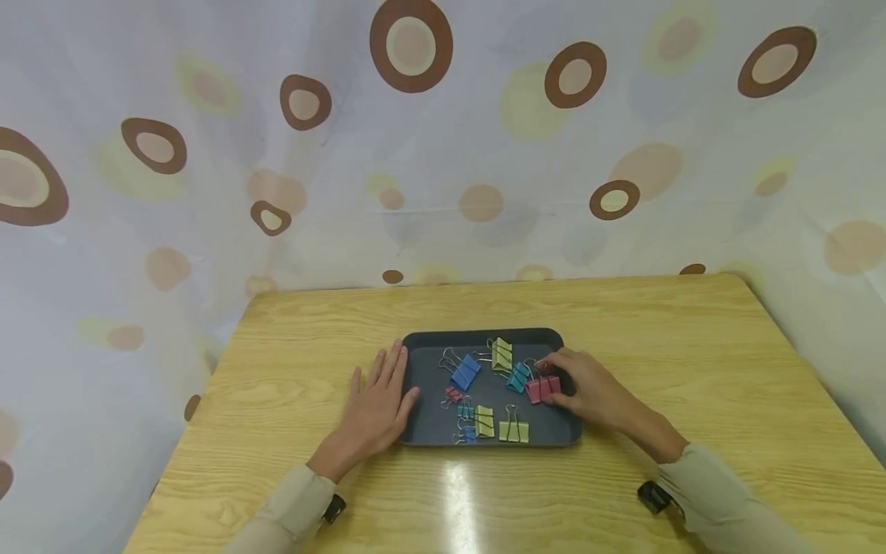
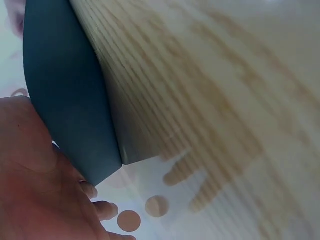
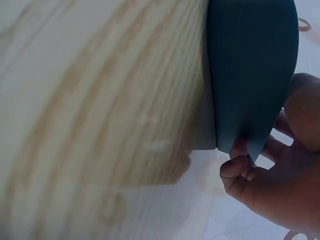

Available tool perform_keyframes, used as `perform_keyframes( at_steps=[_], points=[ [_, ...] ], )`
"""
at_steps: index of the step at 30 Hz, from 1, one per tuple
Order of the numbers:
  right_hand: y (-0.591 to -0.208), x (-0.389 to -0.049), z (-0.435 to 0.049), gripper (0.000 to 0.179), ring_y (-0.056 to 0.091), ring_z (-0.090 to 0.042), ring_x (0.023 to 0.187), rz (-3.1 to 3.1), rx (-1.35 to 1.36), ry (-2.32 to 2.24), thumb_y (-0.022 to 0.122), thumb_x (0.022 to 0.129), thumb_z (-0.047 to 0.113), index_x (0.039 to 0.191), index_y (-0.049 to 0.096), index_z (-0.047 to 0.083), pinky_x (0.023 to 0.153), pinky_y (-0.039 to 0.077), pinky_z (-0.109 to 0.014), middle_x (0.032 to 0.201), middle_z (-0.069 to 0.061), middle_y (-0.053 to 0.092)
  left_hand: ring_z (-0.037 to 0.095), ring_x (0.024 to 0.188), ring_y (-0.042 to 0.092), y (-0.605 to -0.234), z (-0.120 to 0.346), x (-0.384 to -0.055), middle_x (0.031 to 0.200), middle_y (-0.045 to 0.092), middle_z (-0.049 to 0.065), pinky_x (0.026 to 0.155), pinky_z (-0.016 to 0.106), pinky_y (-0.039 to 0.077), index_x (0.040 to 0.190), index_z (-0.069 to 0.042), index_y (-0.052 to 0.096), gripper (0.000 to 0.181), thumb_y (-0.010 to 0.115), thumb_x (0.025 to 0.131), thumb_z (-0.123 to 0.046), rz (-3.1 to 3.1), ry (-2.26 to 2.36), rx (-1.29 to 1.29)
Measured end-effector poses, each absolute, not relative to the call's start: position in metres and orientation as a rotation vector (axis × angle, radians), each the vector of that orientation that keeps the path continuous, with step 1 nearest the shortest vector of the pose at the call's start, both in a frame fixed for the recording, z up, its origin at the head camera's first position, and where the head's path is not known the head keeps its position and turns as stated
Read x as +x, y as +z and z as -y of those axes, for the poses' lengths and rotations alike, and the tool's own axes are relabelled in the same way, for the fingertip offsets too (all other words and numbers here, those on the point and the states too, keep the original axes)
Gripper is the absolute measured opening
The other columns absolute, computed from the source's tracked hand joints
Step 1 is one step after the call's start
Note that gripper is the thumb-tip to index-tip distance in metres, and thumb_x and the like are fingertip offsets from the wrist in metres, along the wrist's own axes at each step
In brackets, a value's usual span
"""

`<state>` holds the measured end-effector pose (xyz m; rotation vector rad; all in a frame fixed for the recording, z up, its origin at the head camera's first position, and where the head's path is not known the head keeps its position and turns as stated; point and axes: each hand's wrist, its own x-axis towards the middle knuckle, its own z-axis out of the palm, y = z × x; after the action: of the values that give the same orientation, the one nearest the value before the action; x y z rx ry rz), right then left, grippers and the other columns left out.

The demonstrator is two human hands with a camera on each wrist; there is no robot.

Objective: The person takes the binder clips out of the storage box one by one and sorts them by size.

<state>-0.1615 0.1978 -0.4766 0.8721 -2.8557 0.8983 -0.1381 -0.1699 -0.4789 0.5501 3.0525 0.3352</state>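
A dark grey tray (image 1: 429, 423) on the table holds several binder clips. My left hand (image 1: 374, 412) lies with straight fingers along the tray's left edge; the left wrist view shows this hand (image 2: 40, 175) beside the tray's outer wall (image 2: 70, 90). At the tray's right side, my right hand (image 1: 595, 388) has its thumb and fingers around a large pink binder clip (image 1: 542, 389). A teal binder clip (image 1: 517, 378) lies just left of it. In the right wrist view, the tray's wall (image 3: 252, 75) hides the clip from sight behind the curled fingers of this hand (image 3: 285, 175).
Also in the tray are a blue clip (image 1: 466, 372), yellow clips (image 1: 501, 354) and, toward the front left, a small pink clip (image 1: 453, 395), a small teal clip (image 1: 466, 412) and a small blue clip (image 1: 469, 435). Patterned cloth (image 1: 443, 154) hangs behind the wooden table (image 1: 727, 369).
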Motion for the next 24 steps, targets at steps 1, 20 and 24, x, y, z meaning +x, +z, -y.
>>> perform_keyframes(
  at_steps=[1,20,24],
  points=[
    [-0.477,-0.162,-0.197,0.037,0.065,-0.030,0.101,2.859,0.884,0.901,0.087,0.081,0.008,0.114,0.070,0.002,0.091,0.051,-0.055,0.105,-0.006,0.070,0.037,0.156,0.015,-0.480,0.170,-0.139,0.172,0.008,0.011,0.117,0.070,0.016,0.164,-0.003,0.015,0.069,0.035,0.110,-0.041,-3.052,0.328,0.547],
    [-0.479,-0.165,-0.203,0.023,0.065,-0.023,0.097,2.780,0.959,0.979,0.080,0.086,0.001,0.106,0.073,0.007,0.087,0.053,-0.050,0.100,0.001,0.068,0.037,0.156,0.013,-0.479,0.164,-0.151,0.171,0.011,0.013,0.119,0.066,0.015,0.164,-0.002,0.014,0.064,0.036,0.109,-0.025,-3.110,0.337,0.491],
    [-0.482,-0.165,-0.201,0.022,0.064,-0.020,0.094,2.772,0.971,0.998,0.081,0.085,0.002,0.105,0.073,0.008,0.084,0.053,-0.047,0.098,0.003,0.067,0.038,0.156,0.012,-0.483,0.169,-0.149,0.171,0.012,0.011,0.118,0.069,0.015,0.165,-0.003,0.014,0.064,0.037,0.108,-0.022,-3.109,0.366,0.467]
  ],
)
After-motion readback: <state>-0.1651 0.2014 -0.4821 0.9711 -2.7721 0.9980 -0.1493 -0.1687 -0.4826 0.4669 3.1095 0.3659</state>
